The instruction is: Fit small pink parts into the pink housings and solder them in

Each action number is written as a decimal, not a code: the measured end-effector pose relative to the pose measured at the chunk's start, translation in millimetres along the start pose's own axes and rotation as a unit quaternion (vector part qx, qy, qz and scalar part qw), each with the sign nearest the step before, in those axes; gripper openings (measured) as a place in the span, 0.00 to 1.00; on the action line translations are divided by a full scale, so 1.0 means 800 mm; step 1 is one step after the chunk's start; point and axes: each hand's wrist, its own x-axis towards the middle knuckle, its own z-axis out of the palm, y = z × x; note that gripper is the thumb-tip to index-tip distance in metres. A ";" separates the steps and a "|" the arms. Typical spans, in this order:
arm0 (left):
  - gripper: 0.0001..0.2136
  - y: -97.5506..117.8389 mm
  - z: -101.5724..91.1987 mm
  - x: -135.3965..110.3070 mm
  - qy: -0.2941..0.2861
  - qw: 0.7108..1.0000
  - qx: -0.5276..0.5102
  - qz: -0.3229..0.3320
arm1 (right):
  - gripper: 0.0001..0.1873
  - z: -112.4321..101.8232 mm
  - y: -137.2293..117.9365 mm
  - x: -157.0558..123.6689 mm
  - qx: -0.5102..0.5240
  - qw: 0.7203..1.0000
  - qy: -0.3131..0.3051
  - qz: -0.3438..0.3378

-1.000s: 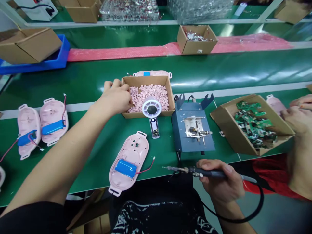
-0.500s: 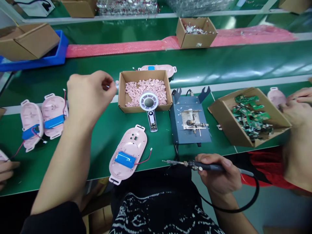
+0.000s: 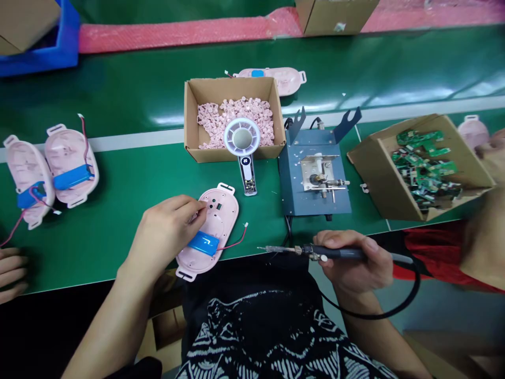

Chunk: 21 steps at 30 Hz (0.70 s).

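Observation:
My left hand (image 3: 173, 223) is over the pink plastic shell (image 3: 225, 217), its thumb and fingers pinched at the upper left edge. Whatever may be between the fingertips is hidden. A blue battery pack (image 3: 204, 242) lies in the shell, beside the hand, with a red-and-black lead ending in a white plug (image 3: 246, 225). In my right hand (image 3: 357, 260) is a soldering iron (image 3: 335, 253), gripped by its dark handle. Its tip points left, in front of the table edge and apart from the shell.
A carton (image 3: 232, 155) of small pink parts stands behind a handheld fan (image 3: 242, 138). Right of it are a blue-grey soldering stand (image 3: 292, 179) and a carton (image 3: 394, 200) of green circuit boards. More shells (image 3: 81, 142) lie left. Co-workers' hands show at both sides.
My left hand has come down and right, from beside the carton of pink parts to the pink shell. My right hand still holds the soldering iron. The view has tilted downward.

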 end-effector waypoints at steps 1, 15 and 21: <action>0.07 0.004 0.001 0.002 -0.017 1.000 0.027 -0.001 | 0.25 0.001 0.001 0.001 0.001 1.000 -0.005 -0.003; 0.12 -0.016 0.001 0.027 -0.080 0.996 -0.026 -0.009 | 0.26 -0.012 0.004 0.002 -0.004 1.000 -0.001 -0.007; 0.15 -0.016 0.011 0.031 -0.109 0.992 0.006 0.060 | 0.26 -0.009 0.008 0.004 0.004 1.000 -0.001 -0.008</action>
